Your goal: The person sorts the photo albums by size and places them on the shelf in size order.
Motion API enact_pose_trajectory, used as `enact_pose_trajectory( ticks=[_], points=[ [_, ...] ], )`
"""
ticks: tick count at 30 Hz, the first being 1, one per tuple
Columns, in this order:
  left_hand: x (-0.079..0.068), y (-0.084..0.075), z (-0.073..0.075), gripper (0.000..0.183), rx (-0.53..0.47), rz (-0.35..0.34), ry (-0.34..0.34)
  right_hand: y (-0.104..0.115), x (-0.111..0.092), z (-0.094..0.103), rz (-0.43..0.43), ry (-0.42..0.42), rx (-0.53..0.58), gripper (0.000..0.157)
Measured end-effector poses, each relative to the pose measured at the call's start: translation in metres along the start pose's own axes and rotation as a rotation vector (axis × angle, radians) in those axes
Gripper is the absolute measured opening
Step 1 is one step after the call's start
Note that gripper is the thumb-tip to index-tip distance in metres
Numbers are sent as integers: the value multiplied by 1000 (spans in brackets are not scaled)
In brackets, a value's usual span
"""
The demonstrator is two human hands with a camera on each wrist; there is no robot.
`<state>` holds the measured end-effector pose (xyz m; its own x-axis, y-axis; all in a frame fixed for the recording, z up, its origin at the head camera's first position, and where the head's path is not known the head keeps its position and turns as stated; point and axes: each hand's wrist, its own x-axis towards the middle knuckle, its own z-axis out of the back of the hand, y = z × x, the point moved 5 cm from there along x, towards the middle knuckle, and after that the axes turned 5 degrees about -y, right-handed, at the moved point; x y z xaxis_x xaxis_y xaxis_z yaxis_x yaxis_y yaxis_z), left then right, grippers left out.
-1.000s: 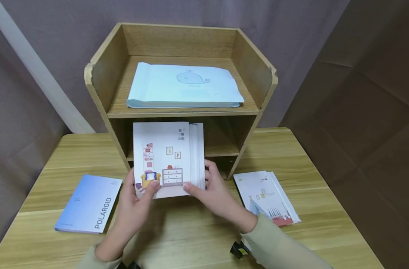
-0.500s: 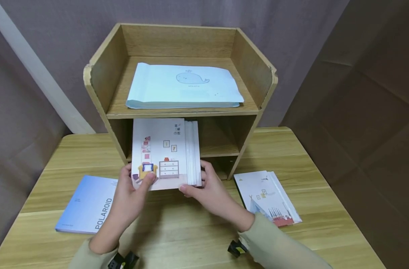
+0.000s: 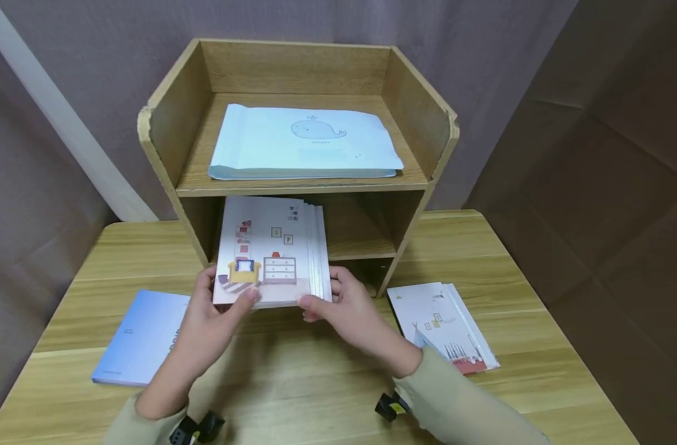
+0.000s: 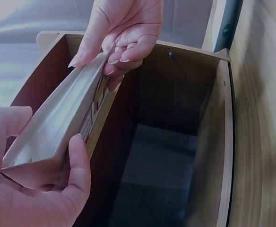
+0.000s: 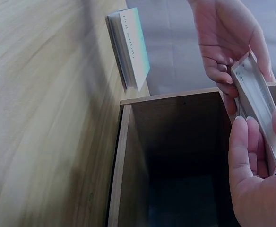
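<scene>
1. Pinching the left side of a thick white rectangular book with an illustrated paper cover (image 3: pixel 266 253), the left hand (image 3: pixel 209 326) lays its thumb on the near part of the cover, its other fingers at the left edge and beneath.
2. The right hand (image 3: pixel 353 312) pinches the near right corner, thumb on top, fingers curled round the side and underneath.
3. The book is held between both hands, its cover facing up, showing a yellow armchair, a grey chest of drawers and two small framed pictures. Pale strips run along its right side; whether it is one volume or several, I cannot tell.
4. Its far end meets the mouth of the middle compartment (image 3: pixel 366 225) of a brown wooden bookcase (image 3: pixel 299 68), left of centre, just below the upper board; how deep it goes is unclear.
5. On the top shelf lies a pale blue, wide, flat book with a whale drawing (image 3: pixel 310 148).
6. On the light wood-grain table (image 3: pixel 293 377), a blue-and-white rectangular book (image 3: pixel 140 340) lies at the left, partly hidden by the left arm; a white book with a red band (image 3: pixel 441 321) lies at the right, beside the bookcase, partly hidden by the right sleeve (image 3: pixel 455 395).
</scene>
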<state>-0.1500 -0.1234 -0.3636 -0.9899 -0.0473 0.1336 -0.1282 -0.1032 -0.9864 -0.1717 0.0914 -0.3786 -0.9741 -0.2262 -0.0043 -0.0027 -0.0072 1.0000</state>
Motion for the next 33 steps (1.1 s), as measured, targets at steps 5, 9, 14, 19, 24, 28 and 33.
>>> enact_pose_trajectory(
  ticks=[5, 9, 14, 19, 24, 28, 33],
  points=[
    [0, -1, 1, 63, -104, 19, 8, 2, 4, 0, -5, 0, 19, 58],
    [2, -3, 4, 59, -160, 52, -41, 6, 7, -2, -21, -11, -18, 57],
    [2, -4, 8, 55, -143, 87, -96, 9, 11, -5, -36, -37, -64, 50],
    [2, -5, 12, 52, -139, 75, -111, 12, 11, -9, -25, -35, -67, 47],
    [3, -3, 14, 53, -135, 66, -118, 11, 12, -11, -11, -7, -66, 46],
    [2, 1, 14, 53, -103, 36, -122, 10, 12, -12, -6, 18, -64, 43],
    [2, 9, 15, 53, -63, -35, -117, 9, 14, -13, 8, 22, -54, 41]
  ],
)
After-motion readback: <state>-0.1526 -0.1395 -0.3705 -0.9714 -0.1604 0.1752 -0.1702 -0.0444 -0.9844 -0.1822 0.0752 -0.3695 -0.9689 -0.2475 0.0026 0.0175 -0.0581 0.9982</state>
